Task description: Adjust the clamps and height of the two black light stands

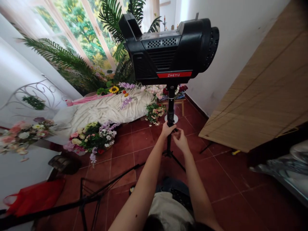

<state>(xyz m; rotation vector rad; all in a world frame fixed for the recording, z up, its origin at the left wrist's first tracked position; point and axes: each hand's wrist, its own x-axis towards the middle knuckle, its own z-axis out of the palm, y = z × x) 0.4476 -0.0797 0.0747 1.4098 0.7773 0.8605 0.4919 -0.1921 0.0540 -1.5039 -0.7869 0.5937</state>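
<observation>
A large black studio light (166, 54) with a red ZHEYU label sits on top of an upright black stand (171, 104). My left hand (167, 129) is wrapped round the stand's pole below the light. Just right of it and slightly lower, my right hand (180, 138) has its fingers closed on a small dark knob (175, 130) at the side of the pole. The knob is mostly covered by the fingers. Below my hands the pole runs down to spread legs on the red tiled floor.
A cream cloth (108, 107) with flowers lies beyond the stand. Flower bunches (92, 138) stand at its near left. Another black stand (89, 199) crosses the lower left, by a red bag (36, 195). A wooden panel (260, 80) leans at the right.
</observation>
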